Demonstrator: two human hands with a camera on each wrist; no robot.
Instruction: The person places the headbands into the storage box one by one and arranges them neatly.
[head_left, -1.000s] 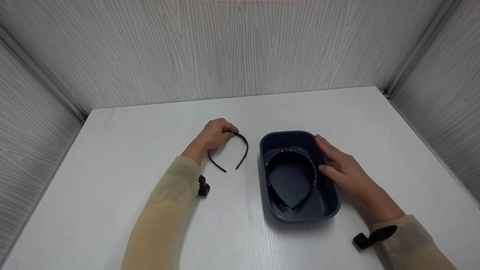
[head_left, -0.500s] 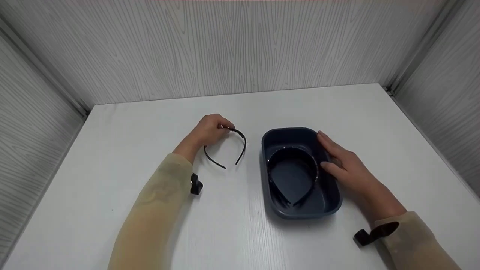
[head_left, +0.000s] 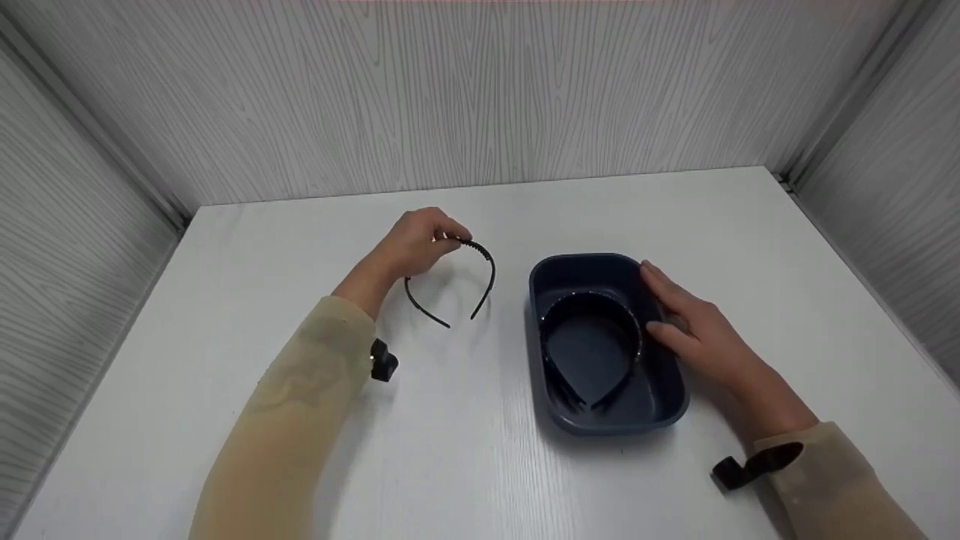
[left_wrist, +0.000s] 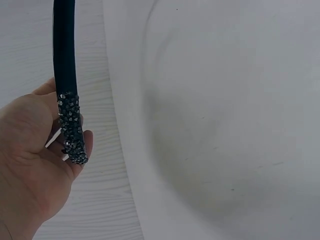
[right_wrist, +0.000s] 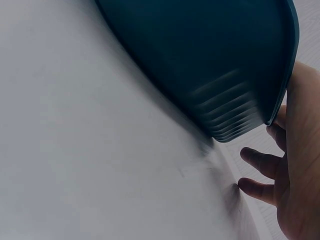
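My left hand pinches a thin black headband near the top of its arch, its two ends pointing toward me. In the left wrist view, the headband is smooth along its arm and set with glittering stones beside the fingers. It appears raised off the table, with a soft shadow below. My right hand holds the right side of a dark blue plastic bin, thumb over the rim and fingers outside. Inside that bin lies a second, wider dark headband with sparkling dots, its ends nearly meeting.
A white table carries everything. Grey wood-grain panels rise at its back and on both sides. Black camera mounts sit at both wrists.
The left hand has moved slightly up and away, bringing the pinched headband with it off the tabletop. My right hand stays on the bin; the view has shifted a little.
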